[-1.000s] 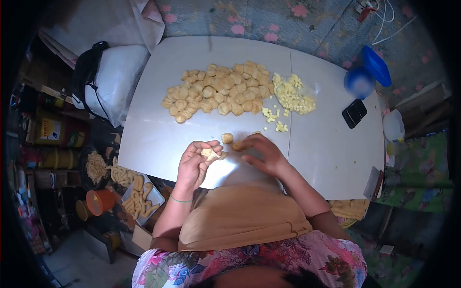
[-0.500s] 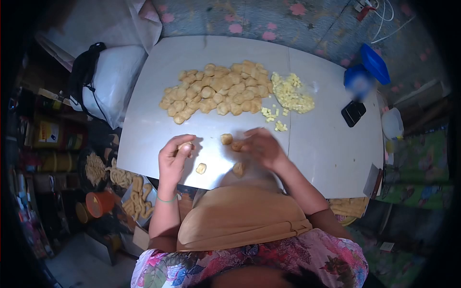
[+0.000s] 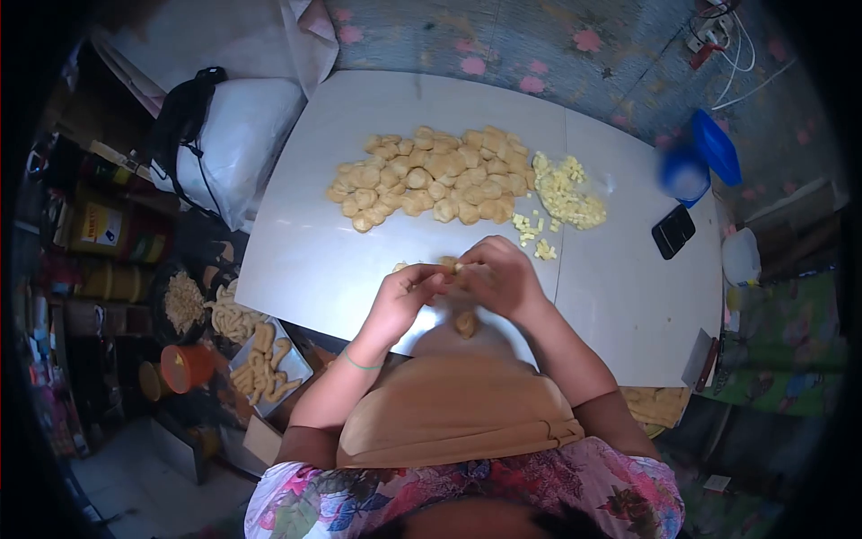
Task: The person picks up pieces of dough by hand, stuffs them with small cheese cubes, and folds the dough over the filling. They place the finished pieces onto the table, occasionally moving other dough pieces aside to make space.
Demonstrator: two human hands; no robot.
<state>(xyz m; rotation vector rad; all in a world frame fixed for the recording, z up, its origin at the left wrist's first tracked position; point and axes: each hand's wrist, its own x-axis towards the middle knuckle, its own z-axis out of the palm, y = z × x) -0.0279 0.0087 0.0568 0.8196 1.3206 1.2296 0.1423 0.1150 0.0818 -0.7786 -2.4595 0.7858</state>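
Observation:
My left hand (image 3: pixel 409 296) and my right hand (image 3: pixel 505 277) meet over the near part of the table. Their fingertips are pinched around a small piece of dough (image 3: pixel 448 261), mostly hidden by the fingers. A pale bit shows at the right fingertips, too small to make out. One loose dough piece (image 3: pixel 465 324) lies on the table below my hands, close to my body. Another dough piece (image 3: pixel 400 267) peeks out behind my left hand. Farther back spreads a large pile of rounded dough pieces (image 3: pixel 422 175), with pale yellow cubes (image 3: pixel 566 198) in a clear bag beside it.
Loose yellow cubes (image 3: pixel 530 229) lie before the bag. A black phone (image 3: pixel 673 234) and a blue container (image 3: pixel 684 175) are at the right, with a broad blade (image 3: pixel 697 361) at the table's right edge. Dough strips fill a tray (image 3: pixel 301 366) at lower left.
My left hand has moved right and my right hand has closed in, so both now meet at one dough piece. The whole view has shifted slightly.

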